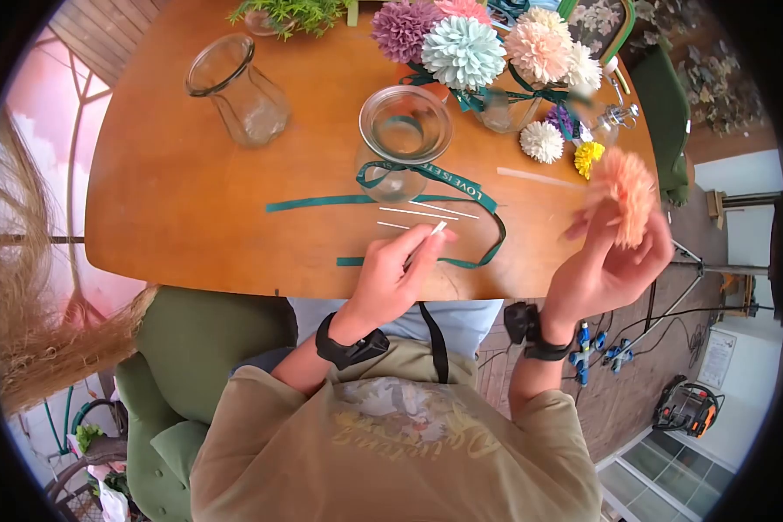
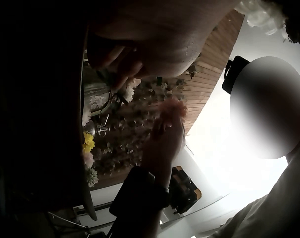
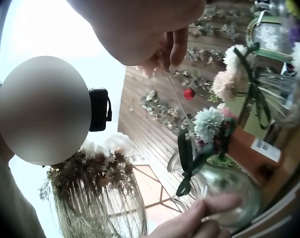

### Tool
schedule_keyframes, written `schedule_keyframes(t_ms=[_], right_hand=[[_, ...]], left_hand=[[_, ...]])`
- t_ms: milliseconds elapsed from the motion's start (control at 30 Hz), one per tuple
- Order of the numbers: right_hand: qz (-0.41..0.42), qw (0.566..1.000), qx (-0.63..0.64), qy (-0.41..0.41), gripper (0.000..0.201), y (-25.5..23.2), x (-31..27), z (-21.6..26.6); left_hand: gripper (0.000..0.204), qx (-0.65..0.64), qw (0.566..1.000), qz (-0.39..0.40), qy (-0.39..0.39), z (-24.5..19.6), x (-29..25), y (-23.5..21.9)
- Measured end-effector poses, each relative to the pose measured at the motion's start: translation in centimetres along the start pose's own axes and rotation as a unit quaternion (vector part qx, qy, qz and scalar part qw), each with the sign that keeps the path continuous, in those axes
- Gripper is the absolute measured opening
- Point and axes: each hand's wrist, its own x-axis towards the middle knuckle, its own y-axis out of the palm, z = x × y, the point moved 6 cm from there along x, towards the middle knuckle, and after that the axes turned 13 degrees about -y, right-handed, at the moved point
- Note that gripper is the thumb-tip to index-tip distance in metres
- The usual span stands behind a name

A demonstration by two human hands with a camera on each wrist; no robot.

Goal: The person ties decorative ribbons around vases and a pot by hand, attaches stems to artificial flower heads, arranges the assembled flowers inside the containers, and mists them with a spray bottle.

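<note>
The left hand (image 1: pixel 398 274) pinches a short white stick (image 1: pixel 439 228) above the near edge of a smooth wooden table (image 1: pixel 174 200). To its right, the right hand (image 1: pixel 622 261) grips a peach flower (image 1: pixel 628 196), fingers curled beneath the bloom. A light hold there would likely spare its ruffled, layered petals. Nearby: a round, clear glass vase (image 1: pixel 404 143), flat green lettered ribbon (image 1: pixel 322 203), and thin, straight white sticks (image 1: pixel 431 213).
</note>
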Motion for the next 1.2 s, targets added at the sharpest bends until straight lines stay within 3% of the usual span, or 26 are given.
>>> schedule_keyframes(t_ms=[67, 167, 233, 400, 467, 567, 600, 633, 700, 733, 800, 833, 900, 967, 1033, 1167, 1200], right_hand=[[0.012, 0.994, -0.013, -0.108, 0.035, 2.2, 2.5, 1.8], [0.084, 0.985, 0.05, -0.142, 0.038, 5.5, 3.9, 2.2], [0.223, 0.958, -0.025, -0.179, 0.039, 7.5, 4.1, 2.2], [0.323, 0.924, -0.004, -0.203, 0.048, 10.4, 2.7, 2.1], [0.384, 0.9, -0.019, -0.204, 0.062, 10.8, 1.7, 2.1], [0.347, 0.928, -0.02, -0.13, 0.061, 8.6, 1.4, 1.4], [0.275, 0.954, 0.0, -0.12, 0.049, 7.5, 1.5, 1.0], [0.274, 0.954, -0.009, -0.122, 0.049, 6.5, 1.3, 0.1], [0.238, 0.959, -0.14, -0.056, 0.044, 2.6, 1.3, -3.1], [0.239, 0.959, -0.144, -0.055, 0.044, 1.1, 1.5, -4.6], [0.325, 0.901, -0.286, -0.034, 0.04, -0.2, 2.3, -8.4], [0.325, 0.9, -0.288, -0.033, 0.04, -0.4, 2.6, -9.0], [0.416, 0.849, -0.325, -0.016, 0.04, 0.1, 2.3, -10.2], [0.44, 0.84, -0.318, -0.016, 0.04, 0.3, 1.9, -11.2], [0.495, 0.789, -0.352, -0.087, 0.038, 1.3, 1.2, -11.2], [0.492, 0.791, -0.354, -0.082, 0.034, 1.3, 1.2, -11.1], [0.461, 0.824, -0.327, -0.03, 0.032, 0.9, 1.6, -10.6]], left_hand=[[0.021, 0.029, 0.999, 0.011, 0.026, -0.5, 0.0, 0.3], [0.016, -0.007, 1.0, 0.016, -0.003, -0.4, -0.3, 0.2], [0.016, -0.006, 1.0, 0.02, -0.009, 0.1, -0.2, 0.2], [0.012, -0.022, 1.0, 0.003, -0.009, 0.0, -0.2, 0.0], [0.01, -0.009, 1.0, 0.003, 0.005, 0.1, -0.1, 0.0], [0.008, 0.011, 1.0, 0.02, 0.004, 0.1, -0.1, 0.0], [0.009, -0.006, 1.0, 0.02, 0.007, 0.1, -0.2, 0.1], [0.009, -0.009, 1.0, 0.028, 0.01, 0.0, -0.1, 0.2], [0.011, -0.022, 0.999, 0.033, -0.007, 0.2, -0.2, 0.1], [0.016, -0.012, 0.999, 0.041, 0.009, 0.4, -0.2, 0.1], [0.017, -0.006, 0.999, 0.047, 0.008, 0.3, -0.2, 0.2], [0.017, 0.002, 0.999, 0.052, 0.005, 0.2, -0.3, 0.3], [0.018, 0.022, 0.999, 0.047, 0.013, -0.2, -0.3, 0.5], [0.019, 0.041, 0.998, 0.038, 0.02, -0.4, -0.3, 0.5], [0.02, 0.029, 0.999, 0.041, 0.014, -0.3, -0.3, 0.3], [0.017, 0.005, 0.999, 0.017, 0.027, -0.1, -0.3, 0.3], [0.018, 0.004, 0.999, 0.018, 0.03, 0.0, -0.3, 0.3]])
